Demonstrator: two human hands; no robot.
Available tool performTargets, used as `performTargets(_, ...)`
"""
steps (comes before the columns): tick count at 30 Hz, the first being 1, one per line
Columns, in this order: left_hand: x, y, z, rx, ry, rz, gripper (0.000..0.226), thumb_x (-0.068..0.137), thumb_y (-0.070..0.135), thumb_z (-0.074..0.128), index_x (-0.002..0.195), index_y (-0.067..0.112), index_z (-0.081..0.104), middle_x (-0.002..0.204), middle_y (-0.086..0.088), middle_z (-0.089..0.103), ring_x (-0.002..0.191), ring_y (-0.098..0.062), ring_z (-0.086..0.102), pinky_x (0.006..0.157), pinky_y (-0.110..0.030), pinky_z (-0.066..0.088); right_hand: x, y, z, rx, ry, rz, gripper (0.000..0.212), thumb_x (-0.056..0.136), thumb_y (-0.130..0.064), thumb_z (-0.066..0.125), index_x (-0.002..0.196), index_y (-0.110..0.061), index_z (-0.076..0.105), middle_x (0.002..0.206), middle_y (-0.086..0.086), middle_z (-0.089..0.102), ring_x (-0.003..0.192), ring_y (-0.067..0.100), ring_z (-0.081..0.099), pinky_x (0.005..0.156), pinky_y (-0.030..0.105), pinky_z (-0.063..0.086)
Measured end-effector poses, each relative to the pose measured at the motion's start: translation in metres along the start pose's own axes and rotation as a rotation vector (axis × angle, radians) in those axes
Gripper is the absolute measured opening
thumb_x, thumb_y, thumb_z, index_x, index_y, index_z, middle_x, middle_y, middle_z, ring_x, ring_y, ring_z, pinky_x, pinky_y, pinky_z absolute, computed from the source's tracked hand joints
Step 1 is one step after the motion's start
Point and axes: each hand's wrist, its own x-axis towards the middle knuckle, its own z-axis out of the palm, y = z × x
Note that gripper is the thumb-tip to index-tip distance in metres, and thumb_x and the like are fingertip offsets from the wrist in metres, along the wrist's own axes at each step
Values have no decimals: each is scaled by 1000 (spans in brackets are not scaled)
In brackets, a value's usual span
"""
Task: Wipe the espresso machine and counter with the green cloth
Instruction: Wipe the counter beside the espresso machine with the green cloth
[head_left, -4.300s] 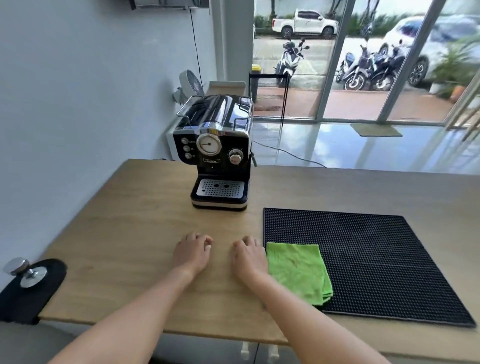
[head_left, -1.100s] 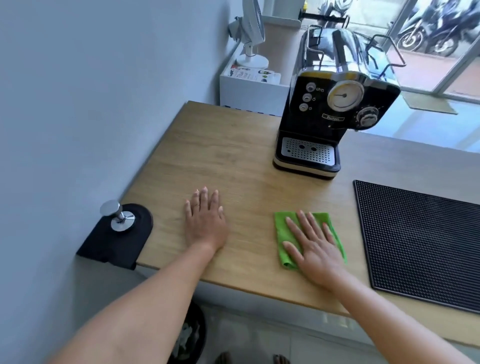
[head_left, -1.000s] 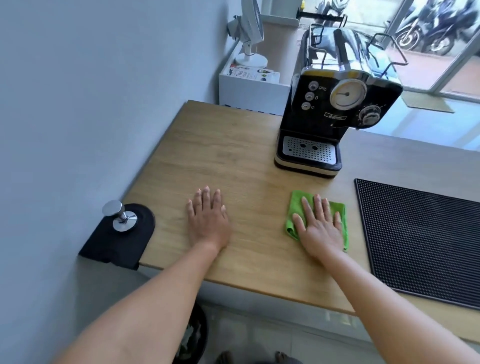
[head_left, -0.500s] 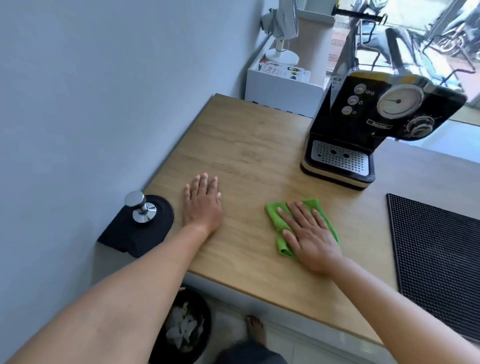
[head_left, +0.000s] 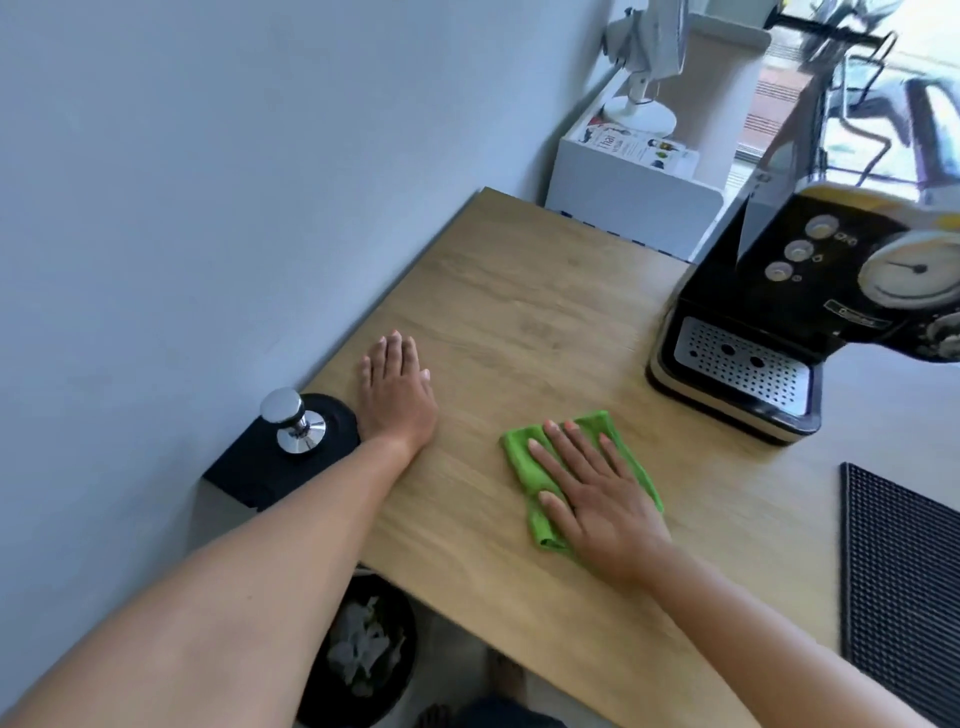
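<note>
The folded green cloth (head_left: 522, 457) lies flat on the wooden counter (head_left: 519, 312), left of the machine. My right hand (head_left: 592, 493) presses on it with straight, spread fingers and covers most of it. Flat on the bare wood to the left rests my left hand (head_left: 397, 392), fingers straight and holding nothing. The black espresso machine (head_left: 789, 312) with its steel drip grille stands at the right, a hand's length beyond the cloth; its right side runs out of the frame.
A steel tamper (head_left: 291, 421) stands on a black round mat (head_left: 291, 457) at the counter's left corner, touching my left wrist. A black ribbed mat (head_left: 904, 582) lies at the far right. Grey wall on the left. A bin (head_left: 363, 649) sits under the counter edge.
My right hand has slid the cloth leftwards along the counter, away from the machine. The left hand stays flat in place. The view has swung left.
</note>
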Motion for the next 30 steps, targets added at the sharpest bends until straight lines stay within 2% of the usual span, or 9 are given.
performTargets(3, 3, -2, 0, 30, 12, -11, 57, 102, 33, 16, 154, 11, 6, 163, -6, 0, 150, -19, -5, 122, -40, -3, 67, 34, -18, 40, 52, 278, 65, 96, -61, 1, 156, -35, -4, 164, -8, -15, 150, 12, -17, 122, 43, -7)
performTargets(6, 10, -1, 1, 27, 27, -33, 58, 101, 33, 16, 154, 12, 6, 163, -5, 0, 150, -19, -6, 122, -41, -3, 141, 6, -23, 121, 63, 387, 63, 100, -55, 10, 157, -30, -2, 165, -3, -14, 150, 17, -17, 121, 47, -8)
performTargets(10, 23, 4, 1, 25, 37, -70, 58, 101, 33, 17, 154, 12, 8, 163, -5, 3, 150, -18, -4, 122, -42, -1, 136, -57, -16, 101, 50, 89, 62, 101, -53, 15, 157, -31, 0, 164, -3, -13, 150, 17, -18, 121, 46, -11)
performTargets(12, 25, 4, 1, 28, 46, -69, 58, 101, 33, 18, 154, 12, 8, 163, -5, 4, 150, -19, -3, 122, -42, -1, 99, -56, -11, 96, 32, -82, 61, 101, -56, 13, 156, -33, 0, 164, -7, -13, 149, 14, -19, 120, 44, -11)
performTargets(14, 25, 4, 2, 32, 63, -69, 58, 101, 32, 19, 154, 12, 10, 163, -5, 5, 150, -18, -1, 122, -42, 0, 73, -26, -9, 85, 41, -114, 61, 99, -60, 7, 156, -37, 0, 164, -11, -12, 149, 11, -18, 120, 43, -7)
performTargets(19, 24, 5, 4, 31, 97, -64, 57, 100, 32, 16, 154, 13, 9, 162, -4, 5, 150, -18, -2, 122, -42, 0, 134, 64, -30, 74, 97, 284, 63, 99, -60, 2, 155, -32, -9, 163, -3, -18, 149, 17, -19, 123, 46, -3)
performTargets(23, 26, 6, 8, 28, 104, -68, 57, 101, 31, 17, 154, 13, 11, 162, -4, 7, 150, -18, -1, 122, -42, 1, 247, 65, -57, 147, 76, 514, 69, 98, -58, 9, 157, -25, -4, 163, 0, -19, 150, 21, -19, 121, 49, -8)
performTargets(27, 30, 5, 8, 28, 107, -87, 56, 101, 29, 21, 154, 13, 14, 162, -4, 10, 150, -17, 0, 122, -41, 1, 291, 4, -61, 127, 32, 246, 66, 99, -55, 10, 157, -27, -2, 164, 0, -15, 150, 22, -17, 121, 50, -9)
performTargets(30, 29, 6, 8, 21, 106, -90, 56, 101, 29, 22, 153, 10, 16, 162, -4, 12, 150, -17, 2, 122, -41, 2, 253, -24, -50, 71, 18, -25, 62, 100, -54, 12, 157, -31, -2, 164, -3, -13, 150, 18, -16, 121, 47, -8)
